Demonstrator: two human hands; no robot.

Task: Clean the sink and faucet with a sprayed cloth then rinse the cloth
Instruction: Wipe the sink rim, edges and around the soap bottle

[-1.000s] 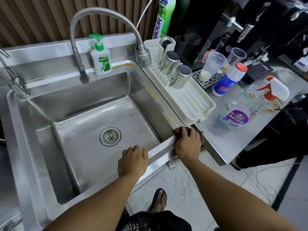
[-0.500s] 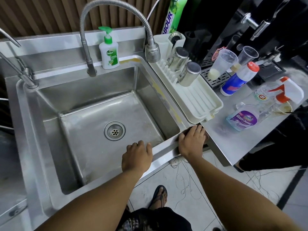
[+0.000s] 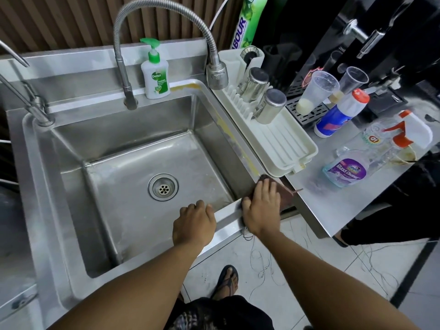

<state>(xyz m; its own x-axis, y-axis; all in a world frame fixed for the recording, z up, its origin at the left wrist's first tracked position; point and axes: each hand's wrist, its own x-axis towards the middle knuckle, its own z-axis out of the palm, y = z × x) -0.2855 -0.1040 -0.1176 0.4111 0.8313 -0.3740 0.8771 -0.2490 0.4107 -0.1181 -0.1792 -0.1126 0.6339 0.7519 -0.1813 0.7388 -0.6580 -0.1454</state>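
Head view looks down on a steel sink with both bare hands at its front rim. The right hand lies flat, fingers straight and close together. It presses a brown cloth onto the front right corner of the sink, where the rim meets the counter. The cloth shows past the fingertips and out to the right of the hand, with a thin tail pointing further right. The rest of it is hidden beneath the palm.

The left hand sits just left of the right one, apart from it. Its fingers curl over the front rim into the basin, gripping the edge. Beyond its knuckles, the round drain lies in the basin floor.

Far ahead of both hands, the coiled faucet arches over the back rim, and its spray head hangs above the back right corner. A green-capped soap bottle stands beneath the arch. Ahead of the right hand, a white dish rack sits along the sink's right side and holds two steel cups. Off to the right of that hand, a glass cleaner bottle sits on the counter.
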